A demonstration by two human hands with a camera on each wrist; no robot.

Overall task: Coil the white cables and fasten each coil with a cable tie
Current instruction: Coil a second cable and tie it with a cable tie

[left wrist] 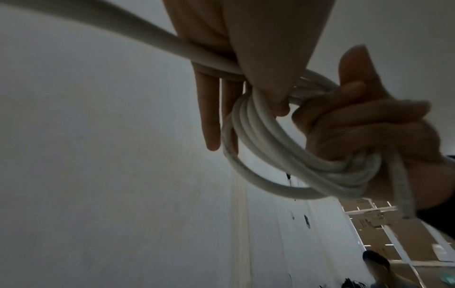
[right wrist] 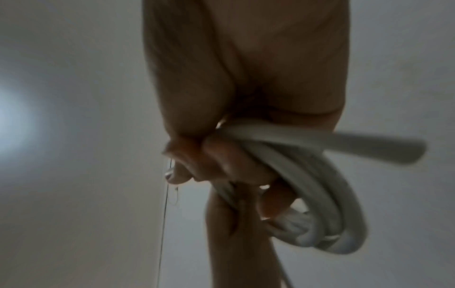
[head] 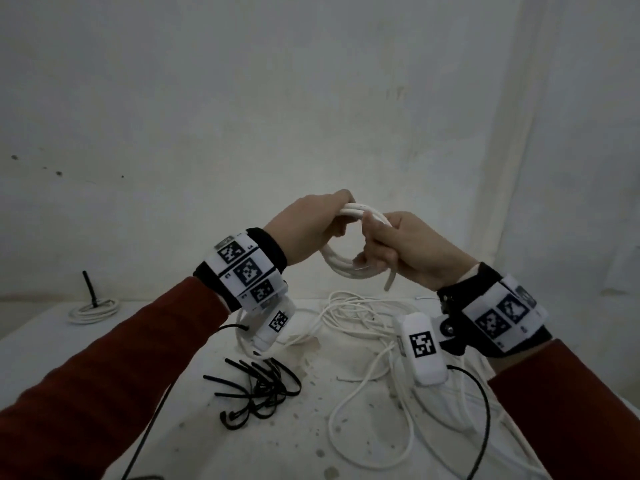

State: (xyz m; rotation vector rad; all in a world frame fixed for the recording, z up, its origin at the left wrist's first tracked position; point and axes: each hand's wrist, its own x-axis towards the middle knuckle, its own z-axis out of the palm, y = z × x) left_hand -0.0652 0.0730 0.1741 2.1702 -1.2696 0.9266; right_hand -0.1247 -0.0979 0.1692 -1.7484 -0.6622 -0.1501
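Observation:
A small coil of white cable point(head: 337, 263) hangs in the air between both hands, above the table. My left hand point(head: 317, 216) grips the coil's top, thumb under the strands. My right hand point(head: 391, 249) is closed round the coil's right side, and the cable's free end point(head: 390, 280) sticks down out of it. The left wrist view shows the coil point(left wrist: 265, 155) with several turns and the right hand's fingers point(left wrist: 357, 126) wrapped round it. The right wrist view shows the coil point(right wrist: 320, 204) blurred, passing through the curled fingers point(right wrist: 221, 163). Black cable ties point(head: 263, 386) lie in a loose pile below my left wrist.
A tangle of loose white cable point(head: 363, 327) spreads over the white table point(head: 104, 341) under my hands. A finished coil with a black tie standing up point(head: 93, 308) lies at the far left. A white wall stands close behind. Black sensor leads hang from both wrists.

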